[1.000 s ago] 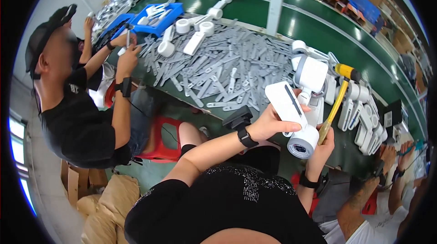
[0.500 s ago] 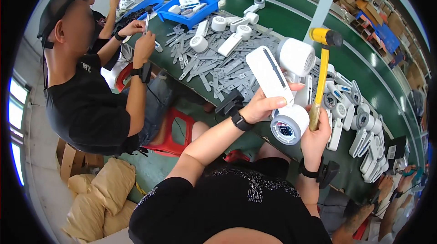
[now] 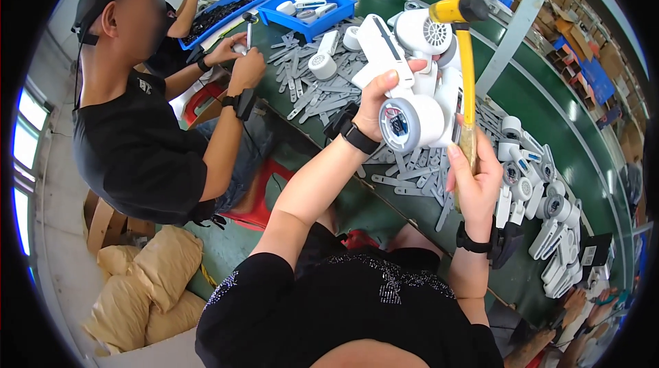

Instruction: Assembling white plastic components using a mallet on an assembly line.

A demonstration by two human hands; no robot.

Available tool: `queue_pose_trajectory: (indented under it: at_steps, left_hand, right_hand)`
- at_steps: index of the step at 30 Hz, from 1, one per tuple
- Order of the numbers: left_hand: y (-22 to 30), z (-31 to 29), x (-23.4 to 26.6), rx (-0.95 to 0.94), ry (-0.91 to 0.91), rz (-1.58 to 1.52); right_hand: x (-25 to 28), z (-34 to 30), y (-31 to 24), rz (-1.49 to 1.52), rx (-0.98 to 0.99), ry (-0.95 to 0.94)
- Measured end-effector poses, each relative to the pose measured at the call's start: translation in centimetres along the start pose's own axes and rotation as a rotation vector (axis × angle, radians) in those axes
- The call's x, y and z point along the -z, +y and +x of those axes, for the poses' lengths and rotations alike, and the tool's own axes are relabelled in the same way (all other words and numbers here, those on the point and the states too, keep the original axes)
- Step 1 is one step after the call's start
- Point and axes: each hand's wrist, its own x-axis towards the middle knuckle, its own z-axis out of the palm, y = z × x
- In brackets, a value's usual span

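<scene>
My left hand (image 3: 376,107) is closed around a white handheld device (image 3: 430,121) with a long slotted handle and a round barrel. The barrel's grey-rimmed end faces me, and a small circuit board shows inside. A second round white housing (image 3: 420,31) with a grille sits just beyond; I cannot tell if my left hand holds it too. My right hand (image 3: 478,179) grips the lower handle of a hammer (image 3: 468,69) with a yellow and black head, held upright beside the devices. Loose grey flat strips (image 3: 329,93) are heaped on the green table beneath.
More white devices (image 3: 549,207) are piled at the right. A blue tray (image 3: 307,23) of devices and another blue tray (image 3: 223,18) of dark parts stand far left. A co-worker (image 3: 154,121) sits at the left, handling a tool. A metal post (image 3: 518,31) rises beyond the hammer.
The view has shifted. Both my hands have moved farther out over the table, carrying the device and the hammer. The hammer's head is now nearer the grilled housing, and the device has turned slightly.
</scene>
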Motion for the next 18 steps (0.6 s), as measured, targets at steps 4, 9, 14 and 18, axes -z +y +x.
queue_pose_trajectory:
  at_steps: [4, 9, 14, 18]
  left_hand:
    - [0.5, -0.3, 2.8, 0.055, -0.077, 0.058]
    - [0.1, -0.3, 1.2, 0.138, -0.155, -0.070]
    - [-0.2, -0.2, 1.1, 0.154, -0.367, -0.224]
    - [2.0, -1.3, -3.9, 0.381, 0.366, -0.249]
  right_hand:
    - [-0.6, 0.6, 0.4, -0.024, -0.044, -0.058]
    - [-0.6, 0.8, 0.8, -0.062, -0.023, -0.014]
    - [-0.7, 0.6, 0.5, 0.004, -0.006, -0.046]
    - [-0.1, 0.7, 1.2, -0.256, 0.115, 0.024]
